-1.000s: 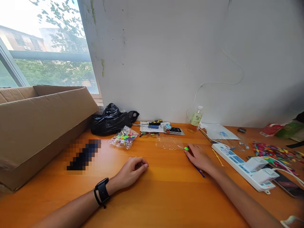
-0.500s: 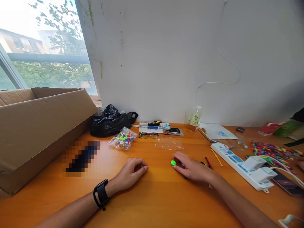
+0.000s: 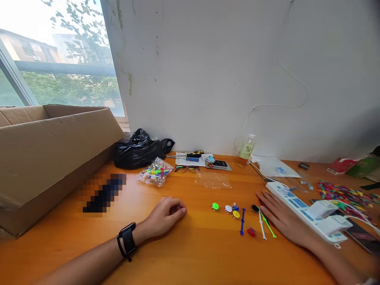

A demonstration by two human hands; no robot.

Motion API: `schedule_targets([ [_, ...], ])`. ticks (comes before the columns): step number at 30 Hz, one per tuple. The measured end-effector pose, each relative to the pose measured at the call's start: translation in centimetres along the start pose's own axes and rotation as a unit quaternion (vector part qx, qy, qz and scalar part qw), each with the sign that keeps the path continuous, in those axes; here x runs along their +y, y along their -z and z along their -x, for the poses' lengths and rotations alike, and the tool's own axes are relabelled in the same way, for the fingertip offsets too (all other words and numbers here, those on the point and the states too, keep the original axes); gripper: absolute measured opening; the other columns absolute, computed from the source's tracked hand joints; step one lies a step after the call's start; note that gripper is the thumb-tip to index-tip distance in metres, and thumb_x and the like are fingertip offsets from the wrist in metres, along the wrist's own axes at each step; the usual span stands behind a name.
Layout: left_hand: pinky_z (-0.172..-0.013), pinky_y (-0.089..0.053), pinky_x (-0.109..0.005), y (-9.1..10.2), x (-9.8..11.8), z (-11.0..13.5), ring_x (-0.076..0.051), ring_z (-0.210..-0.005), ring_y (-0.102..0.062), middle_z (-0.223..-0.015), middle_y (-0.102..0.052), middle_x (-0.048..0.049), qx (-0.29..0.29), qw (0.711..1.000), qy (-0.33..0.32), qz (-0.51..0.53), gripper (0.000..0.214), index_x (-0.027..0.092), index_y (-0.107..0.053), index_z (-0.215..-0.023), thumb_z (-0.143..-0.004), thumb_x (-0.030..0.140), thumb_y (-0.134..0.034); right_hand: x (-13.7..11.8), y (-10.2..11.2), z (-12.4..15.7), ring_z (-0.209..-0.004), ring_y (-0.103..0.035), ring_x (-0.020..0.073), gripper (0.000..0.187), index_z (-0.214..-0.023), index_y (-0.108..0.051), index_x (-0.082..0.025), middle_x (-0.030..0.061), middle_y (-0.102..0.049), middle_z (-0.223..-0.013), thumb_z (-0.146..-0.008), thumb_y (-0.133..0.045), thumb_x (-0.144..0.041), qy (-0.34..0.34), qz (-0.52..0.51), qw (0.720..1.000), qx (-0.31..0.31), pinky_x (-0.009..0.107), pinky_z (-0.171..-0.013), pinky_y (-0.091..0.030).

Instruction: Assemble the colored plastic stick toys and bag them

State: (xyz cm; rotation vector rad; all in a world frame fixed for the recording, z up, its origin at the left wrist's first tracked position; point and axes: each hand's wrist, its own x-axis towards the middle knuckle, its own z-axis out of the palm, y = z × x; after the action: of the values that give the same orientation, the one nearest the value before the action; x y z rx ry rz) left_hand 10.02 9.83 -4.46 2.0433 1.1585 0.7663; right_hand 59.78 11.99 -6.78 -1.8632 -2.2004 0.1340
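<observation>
My left hand [image 3: 166, 215] rests on the table, its fingers loosely curled and nothing showing in them. My right hand [image 3: 280, 217] lies flat with fingers stretched out, beside the white power strip [image 3: 303, 209]. Against its thumb side is a green plastic stick [image 3: 268, 223], then a white stick [image 3: 262, 225] and a black disc [image 3: 254, 208]. Farther left lie a blue stick [image 3: 242, 221], a small red piece [image 3: 251, 232], a yellow disc [image 3: 236, 214], a white disc [image 3: 228, 209], a blue piece [image 3: 235, 206] and a green disc [image 3: 215, 206].
A cardboard box [image 3: 59, 154] and black plastic bag [image 3: 139, 152] stand at left. Behind are a bag of coloured parts [image 3: 156, 172], glasses [image 3: 187, 169], screwdrivers [image 3: 192, 157] and a bottle [image 3: 247, 148]. Colourful pieces [image 3: 341, 192] and a phone [image 3: 359, 233] lie right.
My right hand has moved right, away from the green disc, and flattened by the power strip. The discs and sticks it covered now show; the yellow and red sticks no longer do.
</observation>
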Motion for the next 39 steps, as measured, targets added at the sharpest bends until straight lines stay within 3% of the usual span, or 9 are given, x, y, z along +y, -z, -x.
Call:
schedule_targets([
  [4, -0.073, -0.047, -0.029, 0.0, 0.1, 0.0, -0.019, -0.079, -0.061, -0.085, -0.071, -0.0046, 0.001, 1.0, 0.0, 0.011, 0.035, 0.017, -0.071, -0.087, -0.101, 0.045, -0.055, -2.9, -1.1, 2.4, -0.156, -0.039, 0.0358, 0.075, -0.166, -0.036, -0.028, 0.0093, -0.039, -0.17, -0.103, -0.038, -0.068, 0.011, -0.074, 0.997, 0.003, 0.058, -0.128, -0.034],
  [10, -0.073, -0.049, -0.029, 0.0, 0.5, 0.0, -0.02, -0.081, -0.063, -0.089, -0.071, -0.005, 0.009, 0.998, 0.006, 0.056, 0.036, 0.018, -0.069, -0.096, -0.104, 0.049, -0.052, -10.6, -1.9, 2.8, -0.161, -0.028, 0.0341, 0.085, -0.169, -0.028, -0.033, 0.007, -0.028, -0.175, -0.097, -0.06, -0.066, 0.088, -0.134, 0.985, -0.059, 0.056, -0.13, -0.029],
  [14, -0.087, -0.053, -0.034, -0.1, 0.2, 0.0, -0.022, -0.094, -0.066, -0.105, -0.073, -0.0077, 0.04, 0.997, 0.01, 0.059, 0.035, 0.019, -0.068, -0.11, -0.103, 0.05, -0.054, -16.0, -2.9, 2.5, -0.162, -0.025, 0.0354, 0.089, -0.169, -0.025, -0.038, 0.0051, -0.018, -0.178, -0.094, -0.064, -0.067, 0.086, -0.142, 0.983, -0.072, 0.058, -0.129, -0.031],
  [20, -0.114, -0.048, -0.045, -0.6, -1.1, 0.2, -0.028, -0.127, -0.062, -0.14, -0.066, -0.0122, 0.064, 0.997, 0.005, 0.052, 0.043, 0.022, -0.06, -0.136, -0.104, 0.05, -0.055, -23.4, -4.9, 1.6, -0.164, -0.017, 0.0354, 0.085, -0.169, -0.028, -0.029, 0.0081, -0.014, -0.178, -0.098, -0.063, -0.061, 0.156, -0.17, 0.97, -0.081, 0.058, -0.132, -0.023],
  [24, -0.122, -0.042, -0.05, -0.5, -1.3, 0.4, -0.03, -0.141, -0.054, -0.153, -0.059, -0.0116, 0.051, 0.998, -0.002, 0.027, 0.049, 0.025, -0.055, -0.147, -0.105, 0.052, -0.053, -26.1, -5.2, 1.0, -0.163, -0.02, 0.0348, 0.09, -0.17, -0.025, -0.025, 0.0106, -0.019, -0.177, -0.097, -0.068, -0.056, 0.237, -0.197, 0.947, -0.095, 0.056, -0.132, -0.026],
  [28, -0.122, -0.042, -0.052, -0.3, -1.0, 0.5, -0.032, -0.144, -0.052, -0.156, -0.057, -0.011, 0.03, 0.998, -0.046, -0.019, 0.05, 0.027, -0.055, -0.151, -0.107, 0.051, -0.051, -25.7, -4.6, 0.8, -0.164, -0.02, 0.0308, 0.08, -0.171, -0.022, -0.021, 0.0103, -0.021, -0.177, -0.106, -0.051, -0.058, 0.234, -0.198, 0.946, -0.1, 0.053, -0.134, -0.022],
  [32, -0.118, -0.046, -0.05, -0.4, -0.6, 0.5, -0.032, -0.14, -0.055, -0.148, -0.063, -0.0103, 0.018, 0.992, -0.118, -0.05, 0.048, 0.03, -0.054, -0.153, -0.11, 0.05, -0.045, -23.1, -4.0, 0.8, -0.164, -0.02, 0.0295, 0.072, -0.171, -0.019, -0.027, 0.0057, -0.018, -0.177, -0.11, -0.04, -0.059, 0.201, -0.189, 0.952, -0.134, 0.055, -0.134, -0.02],
  [37, -0.115, -0.048, -0.048, -0.4, -0.4, 0.6, -0.031, -0.135, -0.058, -0.144, -0.065, -0.0104, 0.01, 0.989, -0.126, -0.079, 0.048, 0.03, -0.053, -0.153, -0.111, 0.051, -0.04, -16.9, -3.6, 1.2, -0.163, -0.024, 0.0269, 0.063, -0.168, -0.031, -0.033, -0.0004, -0.026, -0.175, -0.111, -0.031, -0.058, 0.143, -0.127, 0.973, -0.127, 0.053, -0.135, -0.017],
  [39, -0.115, -0.047, -0.047, -0.4, -0.4, 0.6, -0.031, -0.134, -0.058, -0.143, -0.065, -0.0106, 0.008, 0.989, -0.127, -0.079, 0.048, 0.03, -0.053, -0.153, -0.111, 0.051, -0.04, -13.5, -3.8, 1.4, -0.162, -0.025, 0.0293, 0.07, -0.169, -0.031, -0.027, 0.0032, -0.027, -0.175, -0.108, -0.031, -0.062, 0.075, -0.067, 0.991, -0.088, 0.055, -0.134, -0.018],
])
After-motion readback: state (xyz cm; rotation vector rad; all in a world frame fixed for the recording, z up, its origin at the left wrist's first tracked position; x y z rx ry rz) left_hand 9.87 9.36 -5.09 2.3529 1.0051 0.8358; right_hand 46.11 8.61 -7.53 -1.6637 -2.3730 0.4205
